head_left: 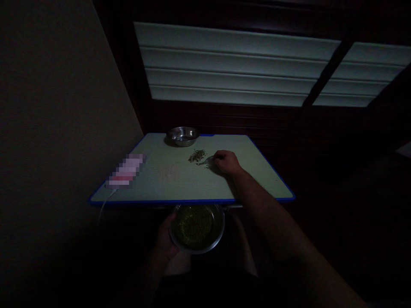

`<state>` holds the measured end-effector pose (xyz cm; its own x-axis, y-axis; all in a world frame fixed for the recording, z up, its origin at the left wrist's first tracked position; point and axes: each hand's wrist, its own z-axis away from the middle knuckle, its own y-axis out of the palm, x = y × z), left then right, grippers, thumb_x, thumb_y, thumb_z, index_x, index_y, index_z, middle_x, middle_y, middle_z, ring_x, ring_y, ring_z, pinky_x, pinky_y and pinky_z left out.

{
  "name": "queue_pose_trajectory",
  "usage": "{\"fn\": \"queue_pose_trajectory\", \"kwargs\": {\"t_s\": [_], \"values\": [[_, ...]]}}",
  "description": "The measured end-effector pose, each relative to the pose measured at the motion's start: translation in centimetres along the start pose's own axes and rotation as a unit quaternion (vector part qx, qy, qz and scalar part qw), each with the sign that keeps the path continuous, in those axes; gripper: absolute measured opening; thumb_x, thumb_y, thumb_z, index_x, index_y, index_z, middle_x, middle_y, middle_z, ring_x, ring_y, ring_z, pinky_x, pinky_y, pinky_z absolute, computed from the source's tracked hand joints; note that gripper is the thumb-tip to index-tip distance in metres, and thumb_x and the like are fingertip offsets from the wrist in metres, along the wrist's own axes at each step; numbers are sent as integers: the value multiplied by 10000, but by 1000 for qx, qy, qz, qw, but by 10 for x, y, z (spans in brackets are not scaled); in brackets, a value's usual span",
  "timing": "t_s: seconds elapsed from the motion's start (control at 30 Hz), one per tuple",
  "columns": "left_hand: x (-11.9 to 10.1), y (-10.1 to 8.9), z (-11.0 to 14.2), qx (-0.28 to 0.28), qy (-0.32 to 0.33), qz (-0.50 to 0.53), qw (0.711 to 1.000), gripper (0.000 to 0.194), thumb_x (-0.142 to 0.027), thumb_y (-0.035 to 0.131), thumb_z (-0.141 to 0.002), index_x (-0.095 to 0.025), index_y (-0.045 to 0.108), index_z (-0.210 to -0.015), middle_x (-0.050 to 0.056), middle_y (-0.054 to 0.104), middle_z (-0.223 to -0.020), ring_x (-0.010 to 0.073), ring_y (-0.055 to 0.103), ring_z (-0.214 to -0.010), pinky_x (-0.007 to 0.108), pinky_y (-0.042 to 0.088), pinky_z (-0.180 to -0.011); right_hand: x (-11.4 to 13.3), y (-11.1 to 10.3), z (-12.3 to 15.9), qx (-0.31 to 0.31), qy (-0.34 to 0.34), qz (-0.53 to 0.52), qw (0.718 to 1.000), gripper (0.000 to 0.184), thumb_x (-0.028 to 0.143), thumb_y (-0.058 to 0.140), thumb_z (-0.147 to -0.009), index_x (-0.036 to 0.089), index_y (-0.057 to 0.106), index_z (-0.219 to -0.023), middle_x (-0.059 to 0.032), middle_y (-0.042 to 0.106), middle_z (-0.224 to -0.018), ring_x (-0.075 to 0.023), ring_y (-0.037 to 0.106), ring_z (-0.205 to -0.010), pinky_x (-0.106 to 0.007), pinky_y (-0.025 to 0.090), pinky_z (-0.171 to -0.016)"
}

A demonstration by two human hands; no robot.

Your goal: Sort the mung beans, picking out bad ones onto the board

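Note:
My left hand (167,239) grips the left rim of a shiny metal bowl (219,239) below the table's front edge. Small greenish grains (194,226), looking like mung beans, fill much of this bowl. Over the table, my right hand (226,161) is closed around a small pale utensil (209,159), perhaps a fork; dim light hides its exact kind. Its tip is at the right side of a loose pile of small dark grains (197,155), a few of which lie scattered nearby. Beyond the pile, a second metal bowl (183,137) stands upright near the far edge.
The light folding-type table (257,184) has a blue rim. A blurred-out pinkish object (126,171) lies on its left side, with a white cable (104,205) hanging over the edge. A wall (64,85) rises at left; a dark wooden panel with pale slats (237,64) stands behind.

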<state>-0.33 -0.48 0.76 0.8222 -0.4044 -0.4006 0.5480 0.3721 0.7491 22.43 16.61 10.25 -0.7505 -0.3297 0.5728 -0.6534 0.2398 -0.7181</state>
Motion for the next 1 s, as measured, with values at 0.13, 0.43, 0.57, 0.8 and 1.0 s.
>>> {"fn": "queue_pose_trajectory", "kwargs": {"t_s": [0.13, 0.43, 0.57, 0.8, 1.0], "values": [[0, 4, 3, -9, 2, 5, 1000, 209, -175, 532, -798, -145, 736, -765, 88, 766, -758, 245, 720, -749, 377, 560, -752, 0, -1, 0, -10, 1, 0, 1000, 205, 188, 531, -699, 181, 720, -776, -12, 694, -746, -151, 592, -736, -248, 441, -721], [0, 2, 2, 3, 13, -2, 1000, 202, -182, 544, -803, -166, 745, -800, 78, 771, -803, 248, 716, -796, 422, 518, -877, 2, -1, 2, -8, 10, -13, 1000, 189, 203, 527, -698, 173, 707, -745, -9, 675, -705, -140, 570, -687, -240, 423, -681], [-1, -1, 0, 23, -7, -7, 1000, 226, -195, 524, -818, -171, 746, -785, 74, 771, -788, 247, 716, -818, 412, 511, -892, 2, -1, 1, -11, 24, -16, 1000, 196, 215, 521, -690, 167, 703, -745, -10, 660, -680, -142, 557, -663, -244, 408, -648], [0, -5, -3, 11, -6, 6, 1000, 219, -194, 528, -813, -173, 746, -798, 71, 773, -806, 244, 718, -802, 403, 526, -855, 2, -2, 1, -2, 15, -15, 1000, 197, 216, 516, -695, 168, 703, -736, -11, 662, -688, -139, 555, -664, -245, 403, -655], [0, -1, -1, -7, -5, -3, 1000, 237, -183, 514, -821, -151, 744, -770, 90, 769, -778, 243, 720, -769, 410, 527, -860, 4, -3, 2, -11, 24, -11, 1000, 193, 218, 514, -694, 161, 696, -726, -12, 647, -669, -139, 546, -655, -244, 391, -635]]}}
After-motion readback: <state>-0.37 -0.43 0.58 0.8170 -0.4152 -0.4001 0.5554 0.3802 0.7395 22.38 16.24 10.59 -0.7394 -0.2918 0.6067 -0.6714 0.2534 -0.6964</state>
